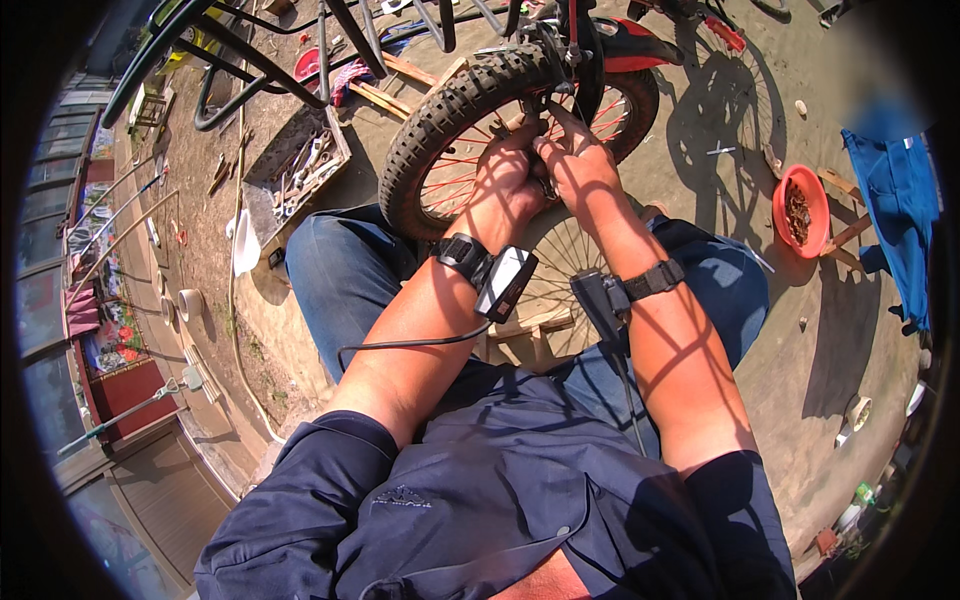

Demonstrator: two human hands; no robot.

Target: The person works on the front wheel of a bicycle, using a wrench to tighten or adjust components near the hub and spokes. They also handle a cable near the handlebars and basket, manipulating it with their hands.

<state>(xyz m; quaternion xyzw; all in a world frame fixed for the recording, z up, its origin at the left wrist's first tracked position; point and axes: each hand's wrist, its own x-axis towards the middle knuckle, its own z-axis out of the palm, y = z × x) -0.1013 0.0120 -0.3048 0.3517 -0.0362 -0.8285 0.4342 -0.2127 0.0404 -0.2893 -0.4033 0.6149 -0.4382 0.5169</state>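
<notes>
In front of me stands a bicycle wheel with a black knobby tyre [425,128] and red spokes, set in a dark fork [590,80] under a red mudguard [640,47]. Both my hands meet at the wheel's middle, around the hub. My left hand [508,178] is closed there with curled fingers. Close beside it, my right hand [578,160] is closed too, its fingers pointing up towards the fork's lower end. Whatever small part lies between the fingers is hidden. The wheel rests between my knees.
Left of the wheel lies a tray of tools [300,165]; a dark tubular metal rack [270,65] reaches in above it. To the right are a red bowl of small parts [800,212] and a stool with blue cloth [888,200]. A long hose [235,270] runs along the left ground.
</notes>
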